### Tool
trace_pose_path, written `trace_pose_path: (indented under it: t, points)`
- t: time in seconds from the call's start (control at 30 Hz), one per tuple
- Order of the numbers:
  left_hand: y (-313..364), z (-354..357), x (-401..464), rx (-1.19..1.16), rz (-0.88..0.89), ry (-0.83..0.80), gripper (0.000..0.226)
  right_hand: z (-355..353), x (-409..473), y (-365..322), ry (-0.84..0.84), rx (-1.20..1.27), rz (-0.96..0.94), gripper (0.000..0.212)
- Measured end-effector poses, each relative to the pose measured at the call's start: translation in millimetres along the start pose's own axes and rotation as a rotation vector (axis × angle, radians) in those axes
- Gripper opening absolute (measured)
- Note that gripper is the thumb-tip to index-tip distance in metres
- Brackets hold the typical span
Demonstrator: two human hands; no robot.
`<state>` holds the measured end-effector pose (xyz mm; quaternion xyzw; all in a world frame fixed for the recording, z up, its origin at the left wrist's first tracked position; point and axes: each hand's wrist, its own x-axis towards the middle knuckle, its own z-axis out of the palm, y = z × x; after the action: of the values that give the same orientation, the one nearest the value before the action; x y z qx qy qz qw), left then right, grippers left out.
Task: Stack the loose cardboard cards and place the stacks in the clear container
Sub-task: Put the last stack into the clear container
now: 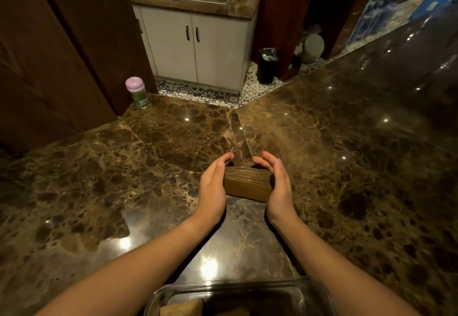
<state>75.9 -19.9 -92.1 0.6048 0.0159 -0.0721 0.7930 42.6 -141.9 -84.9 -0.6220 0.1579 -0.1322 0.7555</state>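
From the head view I see a stack of cardboard cards (247, 183) standing on edge mid-counter (99, 179), my left hand (213, 182) and right hand (277, 182) cupped against its two ends, fingers curling over. The clear container (309, 293) sits at the near edge. I judge the cards light and stiff but prone to fanning, so squeeze both ends firmly.

One card stack (248, 182) — two hands — one clear container (307, 293), one pink-lidded bottle (137, 92).
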Motion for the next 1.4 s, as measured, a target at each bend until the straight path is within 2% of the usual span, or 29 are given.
trace_pose_path:
  t: [0.13,0.33,0.43,0.5,0.6,0.67,0.7,0.8,0.87,0.97,1.1,1.17,1.23,1.3,1.4]
  points:
    - [4.4,-0.4,-2.0,-0.014,0.015,-0.023,0.055,-0.7,-3.4,-3.2,-0.03,-0.006,-0.033,0.046]
    - [2.4,-7.8,-2.6,0.017,-0.03,-0.041,0.035,-8.4,-7.9,6.1,-0.111,-0.054,-0.05,0.056]
    - [3.5,-9.8,0.2,0.043,-0.008,-0.063,0.027,-22.3,-3.9,3.6,-0.275,-0.38,-0.073,0.067]
    - [4.8,-9.1,1.3,0.059,-0.019,-0.059,0.025,-25.7,1.4,-0.3,-0.299,-0.618,-0.105,0.057]
    - [16.7,-9.7,-0.4,0.095,-0.05,-0.105,0.024,-23.8,2.3,-14.6,-0.296,-0.735,-0.186,0.042]
    - [38.5,-14.5,-5.1,0.085,-0.093,-0.208,0.022,-24.2,-2.0,-32.7,-0.264,-0.709,-0.194,0.039]
    - [53.5,-17.9,-8.9,0.087,-0.091,-0.27,0.029,-24.0,-6.3,-46.3,-0.243,-0.668,-0.179,0.039]
    - [101.1,-29.2,-30.5,0.126,0.007,-0.406,0.073,-22.8,-28.3,-91.3,-0.16,-0.475,-0.137,0.038]
    - [128.6,-29.5,-57.9,0.193,0.082,-0.436,0.083,-16.3,-53.8,-118.4,-0.12,-0.245,-0.106,0.04]
    - [148.4,-23.4,-103.4,0.124,0.176,-0.383,0.084,-1.6,-100.5,-141.2,-0.155,0.04,0.025,0.049]
    - [149.3,-19.0,-150.3,-0.023,0.259,-0.127,0.056,13.2,-153.0,-137.6,-0.191,0.204,0.2,0.051]
    - [140.7,-23.3,-165.0,0.007,0.303,-0.013,0.042,13.9,-171.1,-131.6,-0.218,0.172,0.251,0.049]
    - [132.9,-32.3,-175.7,0.074,0.319,0.046,0.036,7.7,-181.4,-127.5,-0.279,0.029,0.271,0.039]
    - [129.0,-43.0,-184.7,0.146,0.328,0.043,0.034,-1.2,-186.1,-124.9,-0.369,-0.089,0.293,0.03]
    - [127.2,-49.8,-195.6,0.27,0.314,-0.037,0.034,-8.2,-193.0,-120.3,-0.439,-0.256,0.244,0.032]
